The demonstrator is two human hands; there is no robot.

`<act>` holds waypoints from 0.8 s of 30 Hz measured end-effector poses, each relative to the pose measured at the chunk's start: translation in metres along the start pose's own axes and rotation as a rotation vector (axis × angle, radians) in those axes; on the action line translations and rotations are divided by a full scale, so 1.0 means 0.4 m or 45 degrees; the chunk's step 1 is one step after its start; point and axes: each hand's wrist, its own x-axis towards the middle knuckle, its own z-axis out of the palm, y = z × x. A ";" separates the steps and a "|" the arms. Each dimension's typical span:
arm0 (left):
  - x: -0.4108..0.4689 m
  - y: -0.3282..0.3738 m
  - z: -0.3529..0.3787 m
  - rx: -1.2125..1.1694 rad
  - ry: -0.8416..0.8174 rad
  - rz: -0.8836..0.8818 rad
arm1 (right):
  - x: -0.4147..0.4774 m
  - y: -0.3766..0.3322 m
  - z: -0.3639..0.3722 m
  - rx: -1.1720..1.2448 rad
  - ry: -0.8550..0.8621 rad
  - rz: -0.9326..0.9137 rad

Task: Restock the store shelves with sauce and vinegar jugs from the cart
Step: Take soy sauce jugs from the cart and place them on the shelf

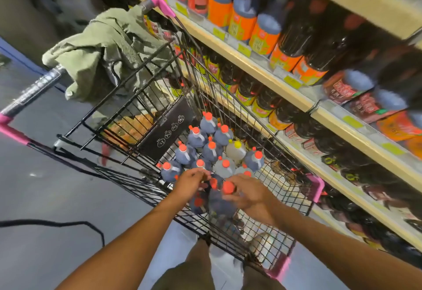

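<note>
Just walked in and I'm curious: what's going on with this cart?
A person reaches both hands into a wire cart full of orange-capped jugs. The right hand grips a dark jug near its cap; the left hand lies on jugs beside it, its grip blurred. Stocked shelves stand alongside.

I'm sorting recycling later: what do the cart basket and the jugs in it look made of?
Cart basket: probably dark coated metal wire, going by its thin welded grid. Jugs: likely glossy see-through plastic, since dark or pale liquid shows inside; caps look like matte orange plastic, one yellow.
</note>
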 end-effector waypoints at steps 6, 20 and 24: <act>-0.007 0.051 0.032 -0.199 -0.202 -0.073 | 0.056 -0.145 -0.154 0.051 0.054 -0.010; 0.016 0.008 -0.072 -0.784 -0.173 -0.047 | 0.209 0.046 0.089 0.606 0.569 0.469; 0.032 0.002 -0.118 -0.831 -0.147 0.038 | 0.177 0.166 0.247 0.374 0.101 0.739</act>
